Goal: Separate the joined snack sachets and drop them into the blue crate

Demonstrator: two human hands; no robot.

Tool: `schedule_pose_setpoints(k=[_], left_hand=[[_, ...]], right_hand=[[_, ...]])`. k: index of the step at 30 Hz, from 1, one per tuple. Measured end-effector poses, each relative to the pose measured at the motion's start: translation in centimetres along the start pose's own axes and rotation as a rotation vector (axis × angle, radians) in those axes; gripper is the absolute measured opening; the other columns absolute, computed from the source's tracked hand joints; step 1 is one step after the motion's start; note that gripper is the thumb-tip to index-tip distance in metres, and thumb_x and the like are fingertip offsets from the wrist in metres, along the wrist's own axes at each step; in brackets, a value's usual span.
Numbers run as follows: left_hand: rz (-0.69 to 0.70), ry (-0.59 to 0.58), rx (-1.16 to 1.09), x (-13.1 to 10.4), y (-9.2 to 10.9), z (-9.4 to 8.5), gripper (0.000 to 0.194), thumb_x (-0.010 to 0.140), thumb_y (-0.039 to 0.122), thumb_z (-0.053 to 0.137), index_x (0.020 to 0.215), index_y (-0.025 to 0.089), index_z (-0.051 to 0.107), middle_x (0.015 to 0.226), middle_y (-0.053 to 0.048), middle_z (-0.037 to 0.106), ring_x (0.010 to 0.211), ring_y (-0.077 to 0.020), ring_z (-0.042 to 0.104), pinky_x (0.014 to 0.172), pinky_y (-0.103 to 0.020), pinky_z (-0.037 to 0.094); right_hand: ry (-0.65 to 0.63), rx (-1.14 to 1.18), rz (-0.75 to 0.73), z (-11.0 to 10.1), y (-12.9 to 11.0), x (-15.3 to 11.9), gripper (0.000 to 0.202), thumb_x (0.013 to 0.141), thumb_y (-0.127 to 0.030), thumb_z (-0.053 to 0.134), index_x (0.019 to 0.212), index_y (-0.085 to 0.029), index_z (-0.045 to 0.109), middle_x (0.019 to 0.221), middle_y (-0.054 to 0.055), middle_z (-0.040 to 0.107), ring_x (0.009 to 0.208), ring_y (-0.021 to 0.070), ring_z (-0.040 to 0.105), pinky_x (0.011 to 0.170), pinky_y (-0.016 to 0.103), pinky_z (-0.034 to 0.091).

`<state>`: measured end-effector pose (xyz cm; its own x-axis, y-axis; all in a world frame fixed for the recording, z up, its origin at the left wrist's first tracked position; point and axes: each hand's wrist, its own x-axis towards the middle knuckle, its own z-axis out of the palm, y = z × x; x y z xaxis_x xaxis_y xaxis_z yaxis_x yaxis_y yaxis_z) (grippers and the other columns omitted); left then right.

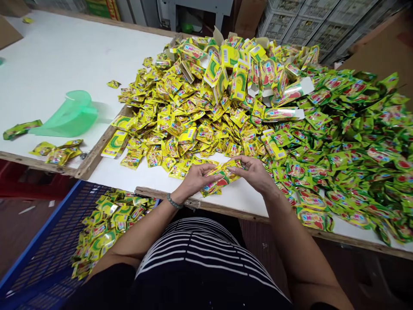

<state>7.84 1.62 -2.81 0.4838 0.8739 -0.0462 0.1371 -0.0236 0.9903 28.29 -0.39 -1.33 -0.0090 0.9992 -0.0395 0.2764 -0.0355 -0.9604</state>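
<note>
Near the table's front edge, my left hand (196, 180) and my right hand (255, 173) hold a small yellow carton (215, 183) with a green and red watermelon print between them. The left thumb lies across its face, and the right thumb and fingers pinch its far end. Whether a packet is inside it is hidden. Small yellow packets (174, 125) are heaped just beyond my hands. Green packets (342, 155) with watermelon prints spread to the right. More yellow cartons (239, 79), several with open flaps, lie on top of the heap.
A blue plastic crate (48, 241) stands below the table at left, with filled cartons (106, 228) in it. On the left tabletop lie a translucent green scoop (69, 116) and a few loose packets (60, 153). A wooden strip (100, 150) divides the table. Grey crates (303, 26) are stacked behind.
</note>
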Motion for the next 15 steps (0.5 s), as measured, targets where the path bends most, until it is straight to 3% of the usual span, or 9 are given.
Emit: schedule_pose_setpoints(k=[3, 8, 12, 15], left_hand=[[0.018, 0.031, 0.048, 0.1, -0.2, 0.1, 0.034, 0.074, 0.043, 0.072, 0.096, 0.016, 0.074, 0.083, -0.003, 0.072, 0.068, -0.0143, 0.060, 0.059, -0.023, 0.045], [-0.012, -0.095, -0.057, 0.3, 0.4, -0.3, 0.041, 0.073, 0.041, 0.074, 0.105, 0.015, 0.073, 0.102, -0.006, 0.073, 0.089, -0.0187, 0.065, 0.078, -0.026, 0.049], [-0.168, -0.180, -0.278, 0.2, 0.6, -0.4, 0.046, 0.068, 0.040, 0.079, 0.103, 0.013, 0.072, 0.094, -0.007, 0.073, 0.080, -0.0176, 0.066, 0.072, -0.027, 0.051], [-0.234, -0.156, -0.397, 0.2, 0.4, -0.2, 0.049, 0.067, 0.041, 0.080, 0.105, 0.012, 0.071, 0.091, -0.008, 0.074, 0.073, -0.0153, 0.066, 0.067, -0.025, 0.050]], right_hand=[[0.039, -0.040, -0.011, 0.1, -0.7, -0.5, 0.032, 0.069, -0.044, 0.075, 0.089, -0.019, 0.069, 0.083, 0.002, 0.069, 0.076, 0.0180, 0.061, 0.070, 0.032, 0.049], [0.054, 0.015, -0.054, 0.7, -1.3, -0.6, 0.032, 0.069, -0.039, 0.077, 0.094, -0.022, 0.068, 0.089, 0.002, 0.068, 0.085, 0.0189, 0.061, 0.076, 0.032, 0.048], [0.117, 0.034, -0.074, 1.2, -0.8, -0.5, 0.031, 0.067, -0.036, 0.079, 0.093, -0.023, 0.067, 0.092, 0.002, 0.067, 0.090, 0.0196, 0.061, 0.079, 0.033, 0.048], [0.097, 0.083, -0.050, 1.6, -0.5, -0.7, 0.032, 0.068, -0.037, 0.080, 0.094, -0.024, 0.066, 0.093, 0.001, 0.067, 0.090, 0.0189, 0.061, 0.079, 0.033, 0.049]])
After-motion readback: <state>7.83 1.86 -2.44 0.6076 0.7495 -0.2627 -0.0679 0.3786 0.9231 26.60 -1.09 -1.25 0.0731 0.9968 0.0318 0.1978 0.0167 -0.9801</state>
